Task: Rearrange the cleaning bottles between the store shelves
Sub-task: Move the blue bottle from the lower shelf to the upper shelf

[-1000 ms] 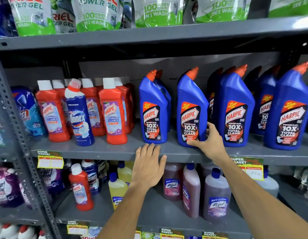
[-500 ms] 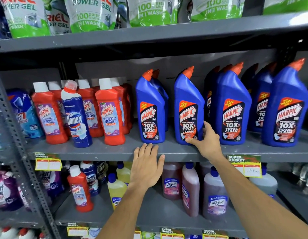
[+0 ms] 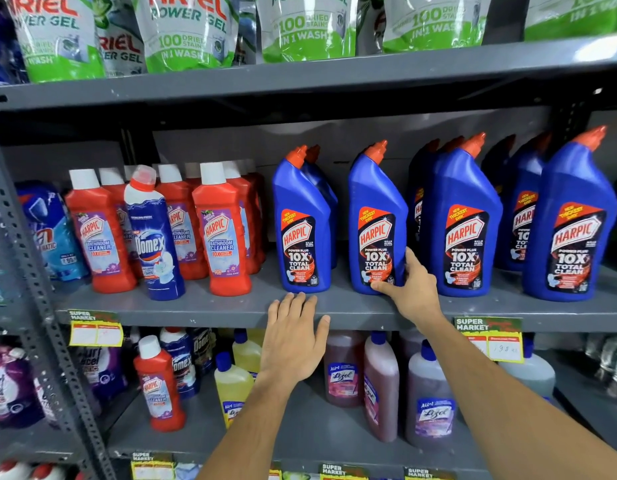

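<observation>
Blue Harpic toilet-cleaner bottles with orange caps stand in a row on the middle shelf (image 3: 231,311). My right hand (image 3: 409,289) grips the lower right side of the second blue Harpic bottle (image 3: 376,216), thumb on its front label. My left hand (image 3: 293,337) rests flat with fingers spread on the shelf's front edge, just below the first blue Harpic bottle (image 3: 302,223), holding nothing. Red Harpic bathroom-cleaner bottles (image 3: 220,230) and a blue Domex bottle (image 3: 154,237) stand to the left.
More blue Harpic bottles (image 3: 463,223) crowd the right side. The lower shelf holds a red Harpic bottle (image 3: 158,386), yellow bottles (image 3: 232,386) and brown Lizol bottles (image 3: 379,382). Ariel pouches (image 3: 182,29) fill the top shelf. A perforated steel upright (image 3: 40,306) stands at left.
My right hand has stayed on the second blue bottle, sliding slightly up its side. My left hand remains on the shelf edge. The view has shifted a little.
</observation>
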{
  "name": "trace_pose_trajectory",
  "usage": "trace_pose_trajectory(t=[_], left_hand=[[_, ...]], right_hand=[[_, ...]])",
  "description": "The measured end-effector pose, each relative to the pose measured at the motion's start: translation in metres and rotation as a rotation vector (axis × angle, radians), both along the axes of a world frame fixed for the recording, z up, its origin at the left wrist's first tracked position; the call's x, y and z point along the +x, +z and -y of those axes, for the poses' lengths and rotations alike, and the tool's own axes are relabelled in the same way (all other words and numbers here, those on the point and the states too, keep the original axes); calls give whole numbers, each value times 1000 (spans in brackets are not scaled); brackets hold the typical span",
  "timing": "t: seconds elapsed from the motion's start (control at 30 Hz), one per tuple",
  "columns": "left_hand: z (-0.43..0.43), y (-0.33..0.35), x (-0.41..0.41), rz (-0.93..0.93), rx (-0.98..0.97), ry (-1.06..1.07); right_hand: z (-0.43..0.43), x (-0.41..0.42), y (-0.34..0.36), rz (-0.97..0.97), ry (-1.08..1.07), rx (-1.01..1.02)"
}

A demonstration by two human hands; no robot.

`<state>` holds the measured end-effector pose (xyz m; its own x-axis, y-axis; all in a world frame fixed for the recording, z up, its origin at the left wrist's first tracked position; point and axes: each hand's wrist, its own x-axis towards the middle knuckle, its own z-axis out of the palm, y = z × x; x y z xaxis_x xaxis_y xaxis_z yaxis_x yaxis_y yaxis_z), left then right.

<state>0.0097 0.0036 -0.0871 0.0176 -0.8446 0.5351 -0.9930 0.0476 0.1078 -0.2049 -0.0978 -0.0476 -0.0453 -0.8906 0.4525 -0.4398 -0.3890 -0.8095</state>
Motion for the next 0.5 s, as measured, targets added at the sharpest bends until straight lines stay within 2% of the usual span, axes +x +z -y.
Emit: trace_pose_trajectory(t=[0.23,0.5], left_hand=[[0,0,1,16,-6,-2],[0,-3,4,34,-46,-29]], right_hand=[[0,0,-1,-15,7,-15],[-24,4,-9,138,-10,-144]])
